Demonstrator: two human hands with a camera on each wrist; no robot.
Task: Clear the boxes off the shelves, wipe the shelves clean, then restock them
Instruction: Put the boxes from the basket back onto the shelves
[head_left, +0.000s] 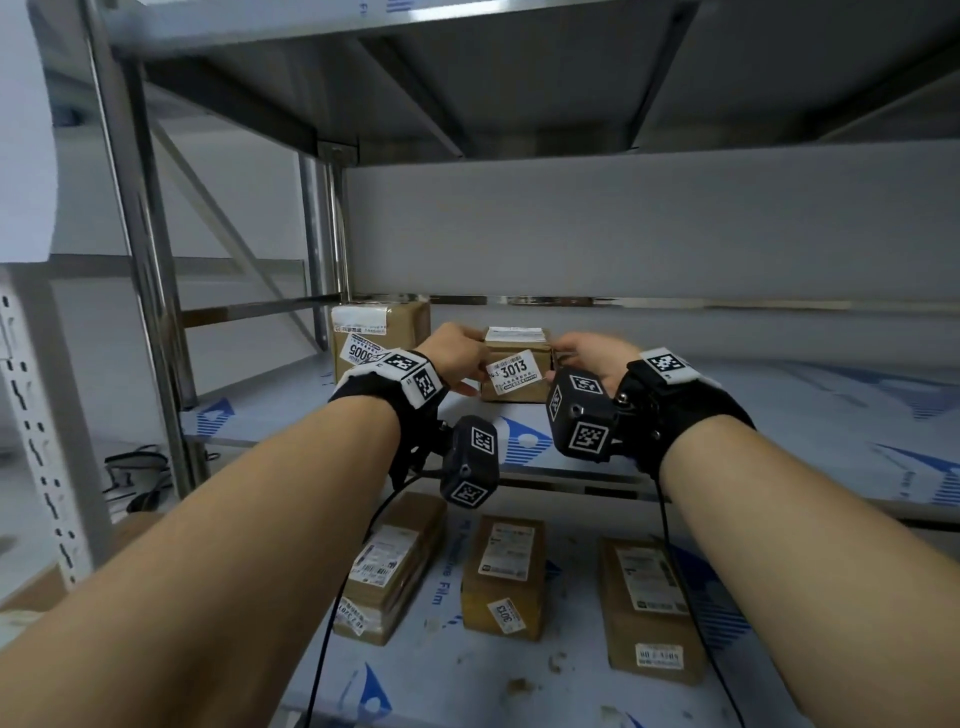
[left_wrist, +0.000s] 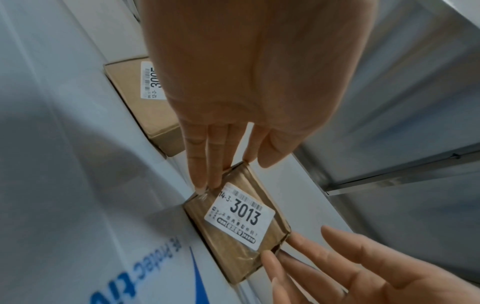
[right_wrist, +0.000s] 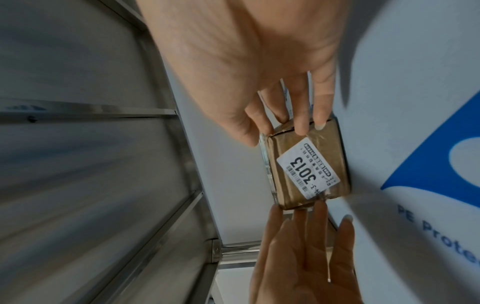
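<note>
Cardboard boxes sit on both shelves, so we judge restocking under way or clearing unfinished, we cannot tell which: our left hand (head_left: 457, 353) and right hand (head_left: 587, 358) touch box 3013 (head_left: 517, 371) with straight fingers (left_wrist: 207, 164) near the upper shelf (head_left: 779, 415) back-left corner, beside box 3005 (head_left: 374, 332).

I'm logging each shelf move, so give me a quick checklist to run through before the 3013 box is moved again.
1. Left hand on the 3013 box: ok, fingertips at its left side.
2. Right hand on it: ok, fingertips at its right end.
3. Firm grip: cannot tell, fingers mostly straight.
4. Box resting on the shelf: ok.
5. Gap to the 3005 box: ok, apart.
6. Shelf wiped: cannot tell.
</note>
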